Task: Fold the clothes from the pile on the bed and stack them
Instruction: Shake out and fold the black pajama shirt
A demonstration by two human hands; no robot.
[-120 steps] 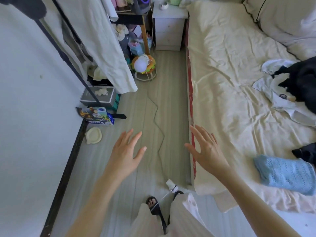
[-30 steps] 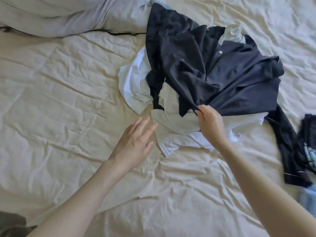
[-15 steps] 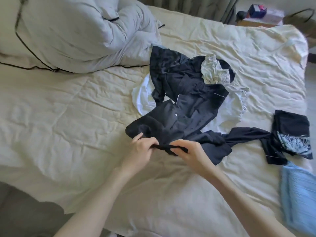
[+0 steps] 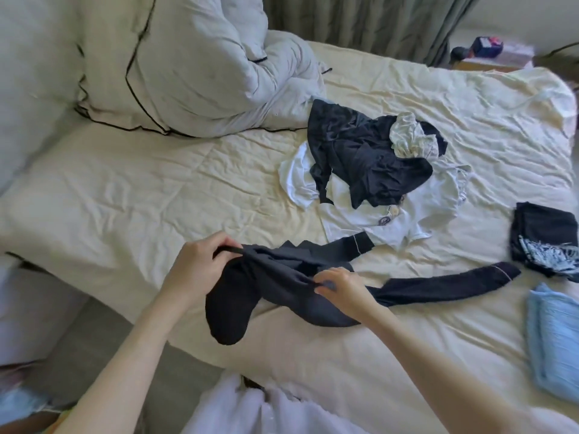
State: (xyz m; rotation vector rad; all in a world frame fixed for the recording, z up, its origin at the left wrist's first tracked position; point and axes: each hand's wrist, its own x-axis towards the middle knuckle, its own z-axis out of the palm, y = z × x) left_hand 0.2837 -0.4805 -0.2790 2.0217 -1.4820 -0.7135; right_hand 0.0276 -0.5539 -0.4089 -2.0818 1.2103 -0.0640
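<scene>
At the far left, a pale duvet with black piping (image 4: 175, 67) lay bunched at the head of the bed (image 4: 125, 195), whose cream sheet was creased all over. Nearer the front edge, the left hand (image 4: 197, 270) was curled round the bunched edge of a dark navy garment (image 4: 266, 292), thumb and fingers pinching the cloth and lifting it off the sheet, so that one end drooped over the side of the bed. Just to its right, the right hand (image 4: 340, 288) pinched the same garment between thumb and fingertips. From there one long sleeve with a pale-stitched cuff (image 4: 454, 285) trailed right across the sheet, and another cuffed end (image 4: 354, 245) reached back toward the pile of clothes (image 4: 369, 158), a heap of dark and white pieces lying in the middle of the bed, beyond the hands. Farther right sat a folded black garment with a white print (image 4: 545, 238), and nearer, at the right edge, a folded light blue knit (image 4: 554, 336).
</scene>
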